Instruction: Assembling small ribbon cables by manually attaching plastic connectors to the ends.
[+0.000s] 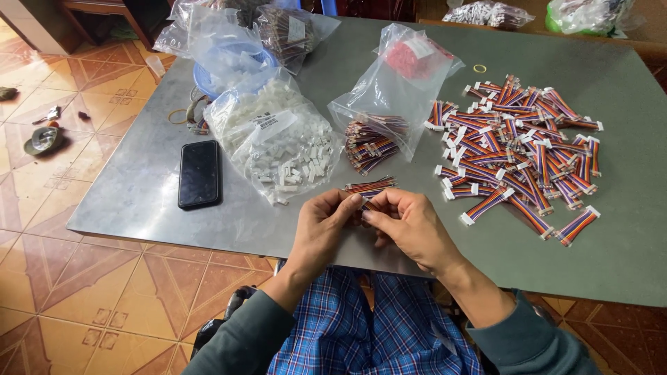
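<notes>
— What have the hands got there?

— The left hand (321, 221) and the right hand (410, 226) are drawn together above the near edge of the grey table (139, 187), fingertips pinched on a small bundle of striped ribbon cables (369, 187) that sticks out beyond them.

— And the bags?

— Just beyond the hands, a clear bag of white connector housings (281, 142), stuffed full, with a few spilling at its mouth. Beside it, to the right, an open clear bag of cable bundles (375, 142), with a red packet (410, 59) in its upper part. Further back, a blue bowl (208, 78) sits under more plastic bags.

— The loose lot?

— A heap of finished cables with white plugs (521, 153) lies bare on the table, right of the bags. A black phone (200, 173) lies face up on the left.
</notes>
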